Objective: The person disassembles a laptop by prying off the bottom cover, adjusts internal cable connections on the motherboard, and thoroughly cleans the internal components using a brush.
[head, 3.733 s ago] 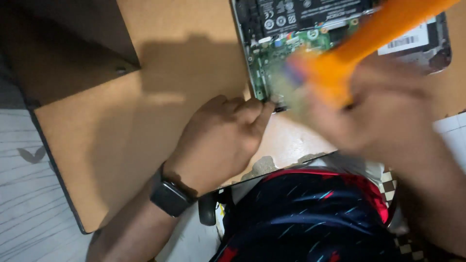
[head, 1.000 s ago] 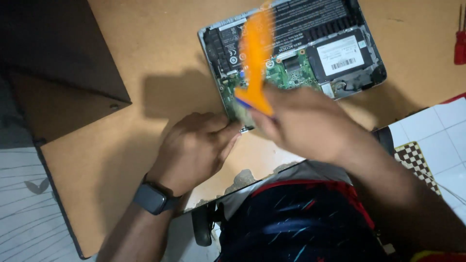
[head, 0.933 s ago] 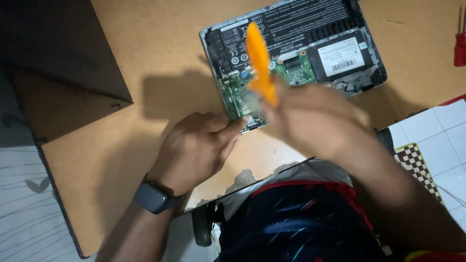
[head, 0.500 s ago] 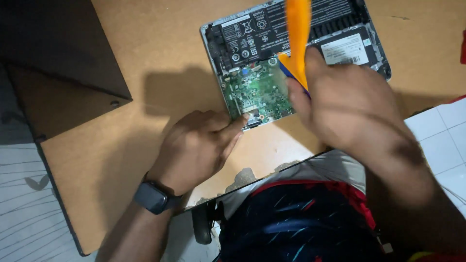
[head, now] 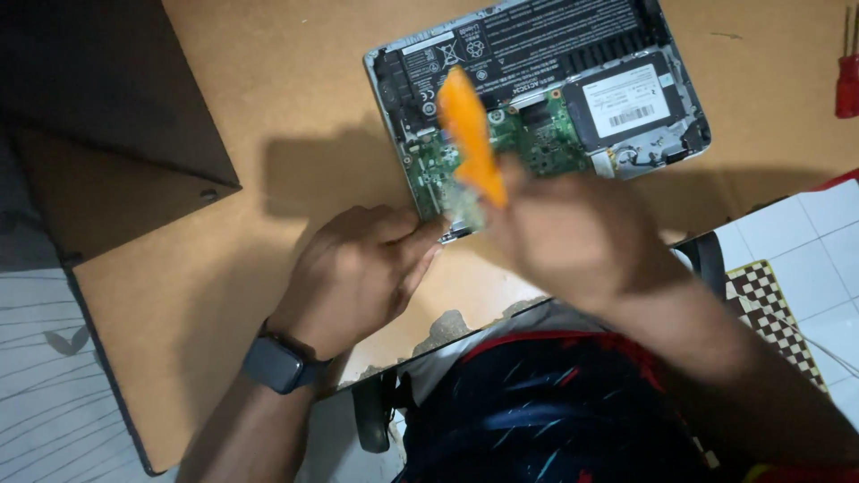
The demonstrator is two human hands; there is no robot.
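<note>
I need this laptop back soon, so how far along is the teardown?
Done: the bottom cover is off, so the battery, green circuit board and drive lie exposed in the laptop. In hand: the right hand holds an orange screwdriver over the board, blurred, while the left hand steadies the near corner. Left: every part inside sits in place, none lifted out.

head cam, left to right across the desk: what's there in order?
Dark panel → wristwatch → left hand → orange tool, held by the blurred right hand → opened laptop → red screwdriver handle at the right edge.
</note>
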